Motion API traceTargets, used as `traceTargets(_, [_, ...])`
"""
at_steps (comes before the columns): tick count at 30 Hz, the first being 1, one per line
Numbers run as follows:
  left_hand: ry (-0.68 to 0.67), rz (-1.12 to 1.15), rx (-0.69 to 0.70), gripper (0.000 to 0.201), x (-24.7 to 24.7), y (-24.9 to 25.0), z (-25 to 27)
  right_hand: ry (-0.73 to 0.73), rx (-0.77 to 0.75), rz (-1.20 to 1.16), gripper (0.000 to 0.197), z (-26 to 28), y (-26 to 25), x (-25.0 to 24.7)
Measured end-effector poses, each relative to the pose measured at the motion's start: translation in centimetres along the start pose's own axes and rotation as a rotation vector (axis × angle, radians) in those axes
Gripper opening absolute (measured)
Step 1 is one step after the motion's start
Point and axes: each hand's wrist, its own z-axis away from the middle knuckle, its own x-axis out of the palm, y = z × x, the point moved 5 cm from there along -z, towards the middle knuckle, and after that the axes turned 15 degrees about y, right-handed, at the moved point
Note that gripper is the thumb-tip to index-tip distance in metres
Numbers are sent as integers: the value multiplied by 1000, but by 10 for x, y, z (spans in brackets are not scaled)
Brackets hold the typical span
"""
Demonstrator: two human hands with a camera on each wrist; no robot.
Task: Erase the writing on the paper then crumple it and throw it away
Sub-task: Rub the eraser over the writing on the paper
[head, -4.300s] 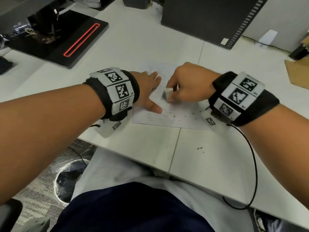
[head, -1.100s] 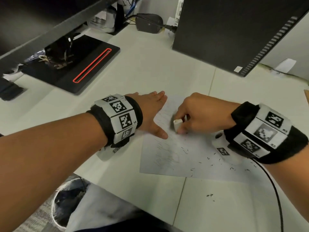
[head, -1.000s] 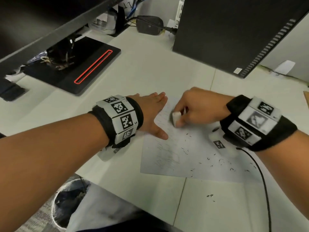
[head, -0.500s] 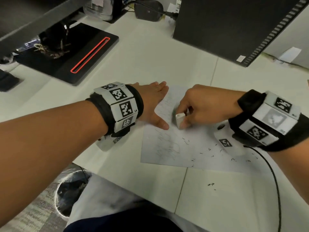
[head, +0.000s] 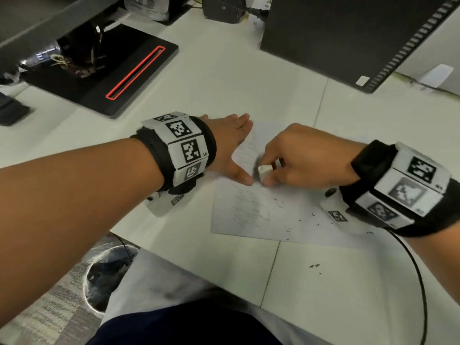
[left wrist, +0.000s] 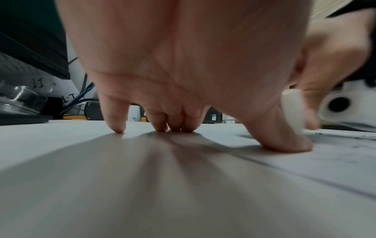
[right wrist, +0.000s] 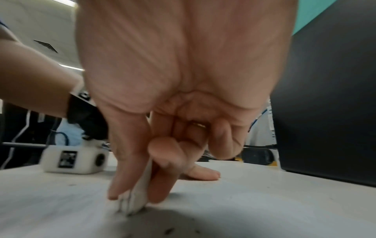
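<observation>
A white sheet of paper [head: 263, 215] with faint pencil writing lies flat on the white desk [head: 224, 90]. My left hand [head: 231, 150] lies flat with straight fingers, its thumb pressing the paper's left edge. My right hand [head: 298, 158] pinches a small white eraser [head: 264, 172] between thumb and fingers, its lower end on the paper just right of the left thumb. In the right wrist view the eraser [right wrist: 138, 198] touches the paper between my fingertips. The left wrist view shows my left fingertips [left wrist: 119, 127] on the desk and the eraser [left wrist: 293, 109] blurred at right.
Dark eraser crumbs [head: 315, 266] are scattered on the paper and desk. A black monitor base with a red slot [head: 107, 70] stands at back left, a black computer case [head: 348, 33] at back right. A bin [head: 107, 275] sits on the floor below the desk's front edge.
The eraser has rubbed back and forth over the paper's upper left part, staying beside the left thumb. The left hand has kept pressing the paper. More crumbs lie on the sheet than at first.
</observation>
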Motion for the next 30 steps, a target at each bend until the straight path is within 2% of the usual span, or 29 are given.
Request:
traceTargets(2, [2, 4, -1, 125, 0, 1, 1, -95, -8, -15, 15, 6, -7, 1])
traceTargets(4, [5, 10, -2, 125, 1, 1, 1, -113, 11, -25, 8, -2, -5, -3])
traceTargets(10, [-1, 31, -8, 123, -1, 2, 3, 223, 162, -17, 23, -59, 33, -33])
traceTargets(13, [-2, 37, -3, 124, 1, 0, 1, 273, 179, -19, 21, -66, 39, -34])
traceTargets(18, [-4, 19, -4, 125, 3, -1, -1, 130, 48, 20, 27, -31, 16, -12])
traceTargets(22, [7, 23, -3, 125, 3, 0, 0, -90, -21, -32, 11, 4, -6, 0])
traceTargets(24, [9, 30, -2, 125, 3, 1, 0, -154, -12, -52, 12, 3, -8, 0])
traceTargets(26, [7, 47, -4, 125, 4, 1, -1, -91, 14, -64, 5, -11, -1, -4])
traceTargets(28, [7, 55, -4, 126, 4, 0, -2, 43, 52, -35, 18, -33, 13, -13])
traceTargets(30, [10, 54, -3, 126, 4, -1, -2, 162, 107, -7, 22, -54, 29, -25])
